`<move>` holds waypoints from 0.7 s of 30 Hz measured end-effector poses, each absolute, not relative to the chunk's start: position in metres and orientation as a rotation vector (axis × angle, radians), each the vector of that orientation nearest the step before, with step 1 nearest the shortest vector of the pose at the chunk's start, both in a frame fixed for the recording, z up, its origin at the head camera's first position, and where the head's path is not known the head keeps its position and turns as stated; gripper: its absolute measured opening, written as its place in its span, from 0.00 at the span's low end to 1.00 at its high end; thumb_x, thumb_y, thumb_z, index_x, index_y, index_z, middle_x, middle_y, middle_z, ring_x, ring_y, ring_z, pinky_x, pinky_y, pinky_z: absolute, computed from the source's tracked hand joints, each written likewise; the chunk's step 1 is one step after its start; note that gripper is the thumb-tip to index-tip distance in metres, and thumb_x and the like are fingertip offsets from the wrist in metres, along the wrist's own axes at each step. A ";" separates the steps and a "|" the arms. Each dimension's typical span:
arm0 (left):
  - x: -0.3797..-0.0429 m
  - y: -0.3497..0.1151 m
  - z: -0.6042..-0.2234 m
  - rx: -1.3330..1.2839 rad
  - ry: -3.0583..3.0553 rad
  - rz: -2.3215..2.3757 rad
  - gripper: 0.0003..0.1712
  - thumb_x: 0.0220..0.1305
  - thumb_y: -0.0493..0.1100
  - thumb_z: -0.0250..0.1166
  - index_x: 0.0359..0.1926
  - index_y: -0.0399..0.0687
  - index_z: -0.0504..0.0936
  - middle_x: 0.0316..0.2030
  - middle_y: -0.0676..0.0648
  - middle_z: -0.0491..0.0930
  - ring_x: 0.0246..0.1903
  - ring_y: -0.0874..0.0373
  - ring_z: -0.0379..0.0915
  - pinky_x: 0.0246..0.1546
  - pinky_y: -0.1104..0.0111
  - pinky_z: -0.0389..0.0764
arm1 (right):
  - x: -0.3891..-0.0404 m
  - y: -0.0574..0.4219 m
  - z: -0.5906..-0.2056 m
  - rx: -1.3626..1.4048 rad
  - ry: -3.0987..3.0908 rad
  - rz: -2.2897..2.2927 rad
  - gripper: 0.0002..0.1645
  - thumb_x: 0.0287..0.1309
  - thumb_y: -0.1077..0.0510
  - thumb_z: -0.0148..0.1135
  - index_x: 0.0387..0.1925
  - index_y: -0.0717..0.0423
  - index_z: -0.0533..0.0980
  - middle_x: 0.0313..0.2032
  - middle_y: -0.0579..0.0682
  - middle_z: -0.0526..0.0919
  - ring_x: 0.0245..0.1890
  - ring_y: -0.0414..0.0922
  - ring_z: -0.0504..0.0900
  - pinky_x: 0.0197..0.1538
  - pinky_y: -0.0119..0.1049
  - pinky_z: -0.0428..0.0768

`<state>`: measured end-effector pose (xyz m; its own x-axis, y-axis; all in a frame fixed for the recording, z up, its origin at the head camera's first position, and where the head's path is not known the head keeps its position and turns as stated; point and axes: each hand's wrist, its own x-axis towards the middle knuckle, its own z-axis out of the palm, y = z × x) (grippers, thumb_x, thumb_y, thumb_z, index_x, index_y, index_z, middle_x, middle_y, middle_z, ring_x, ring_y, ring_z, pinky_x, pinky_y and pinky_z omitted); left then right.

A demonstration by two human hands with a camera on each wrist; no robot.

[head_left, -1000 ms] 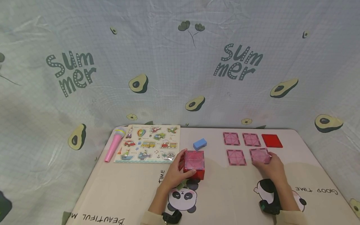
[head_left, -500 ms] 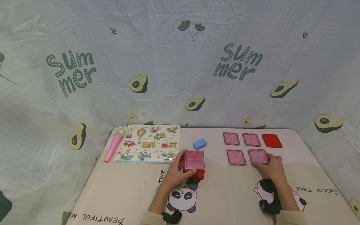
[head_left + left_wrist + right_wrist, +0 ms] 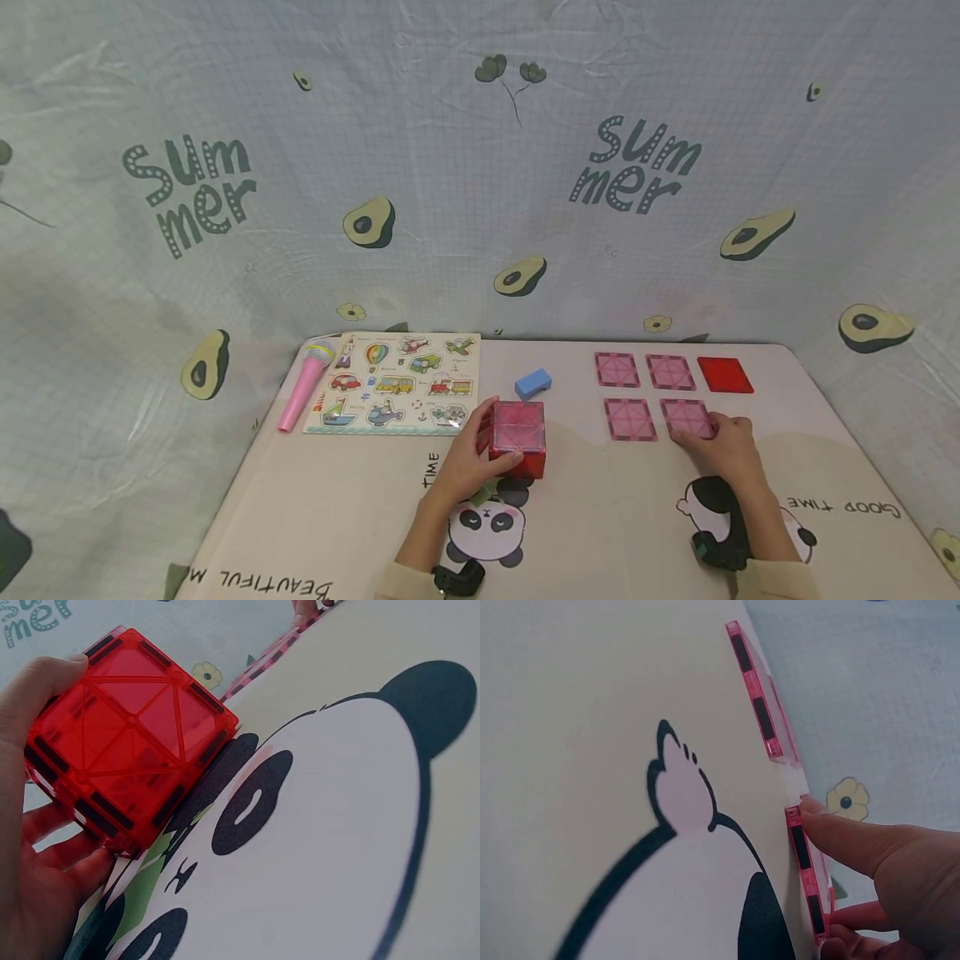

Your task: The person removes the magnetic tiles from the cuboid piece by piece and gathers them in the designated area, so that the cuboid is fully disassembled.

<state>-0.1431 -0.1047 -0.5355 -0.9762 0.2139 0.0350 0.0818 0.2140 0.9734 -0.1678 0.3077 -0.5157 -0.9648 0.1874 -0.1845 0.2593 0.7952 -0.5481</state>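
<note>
My left hand [image 3: 467, 467] grips a cube built of magnetic tiles [image 3: 519, 433], red at the sides with a pink top, standing on the table. In the left wrist view the thumb lies along the cube's edge and fingers curl beneath its far side [image 3: 135, 724]. Over at the right, my right hand [image 3: 726, 450] pinches a translucent pink magnetic tile [image 3: 686, 417] between thumb and fingers, the tile lying close to flat on the table. Its black magnet strips show along the near edge in the right wrist view [image 3: 801, 847]. Beside it lies another pink tile [image 3: 630, 419].
Two more pink tiles, one at left [image 3: 617, 370] and one in the middle [image 3: 671, 372], form the back row with a solid red tile [image 3: 725, 375]. A blue block [image 3: 533, 384] sits behind the cube. Back left are a picture puzzle board [image 3: 405, 408] and a pink toy microphone [image 3: 302, 392].
The pink tile in my right hand has shifted slightly left and settled flatter, in line with the tile beside it. My left hand and the cube have stayed still.
</note>
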 end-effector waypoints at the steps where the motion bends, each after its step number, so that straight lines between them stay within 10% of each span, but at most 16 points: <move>1: -0.143 -0.105 -0.535 0.290 2.361 1.884 0.53 0.53 0.47 0.76 0.76 0.64 0.56 0.71 0.49 0.66 0.72 0.49 0.63 0.72 0.54 0.67 | -0.168 0.308 -0.515 0.361 2.858 -0.902 0.63 0.59 0.33 0.65 0.71 0.79 0.51 0.62 0.80 0.54 0.58 0.75 0.63 0.63 0.71 0.70; 21: -0.146 -0.104 -0.538 0.283 2.374 1.868 0.53 0.54 0.46 0.75 0.76 0.61 0.56 0.72 0.47 0.65 0.72 0.47 0.62 0.73 0.52 0.66 | -0.165 0.293 -0.495 0.340 3.006 -1.002 0.57 0.63 0.34 0.61 0.71 0.75 0.54 0.59 0.77 0.62 0.56 0.70 0.68 0.55 0.64 0.81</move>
